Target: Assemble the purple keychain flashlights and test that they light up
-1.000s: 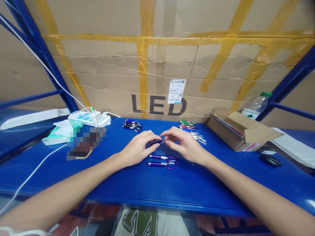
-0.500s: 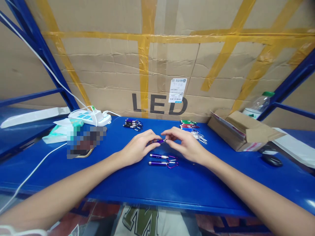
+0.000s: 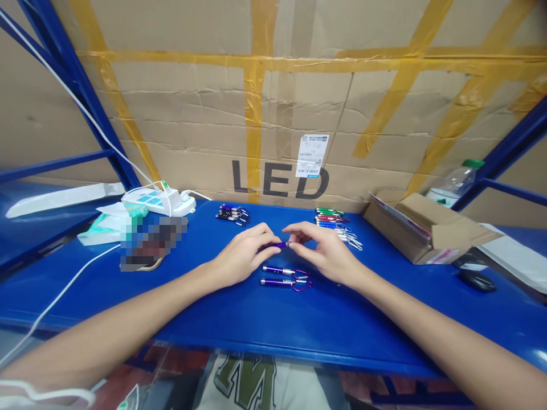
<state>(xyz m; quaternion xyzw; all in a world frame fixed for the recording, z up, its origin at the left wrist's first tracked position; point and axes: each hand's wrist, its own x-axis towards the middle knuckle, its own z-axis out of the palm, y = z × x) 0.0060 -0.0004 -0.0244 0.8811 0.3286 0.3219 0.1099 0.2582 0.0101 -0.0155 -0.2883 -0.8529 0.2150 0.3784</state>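
Note:
My left hand [image 3: 243, 253] pinches a small purple keychain flashlight [image 3: 281, 245] between thumb and fingers, its barrel partly covered. The fingertips of my right hand [image 3: 322, 247] close on the flashlight's right end, hiding most of that end. Just below my hands, two more purple flashlights [image 3: 277, 282] lie side by side on the blue table [image 3: 239, 322], their carabiner clips pointing right. Beyond my right hand is a row of green, red, blue and silver flashlights [image 3: 329, 218]. Farther back on the left, several dark and blue flashlights [image 3: 231, 215] sit in a group.
At the right are an open cardboard box [image 3: 427, 230], a black mouse [image 3: 476, 280] and a plastic bottle [image 3: 459, 177]. A power strip [image 3: 156, 200], a tissue pack [image 3: 102, 228] and a blurred-out phone [image 3: 149, 250] lie left. A large LED carton [image 3: 196, 131] stands behind the table.
The view has shifted slightly, so the scene sits a little farther right. Both hands keep nearly the same pose around the purple flashlight.

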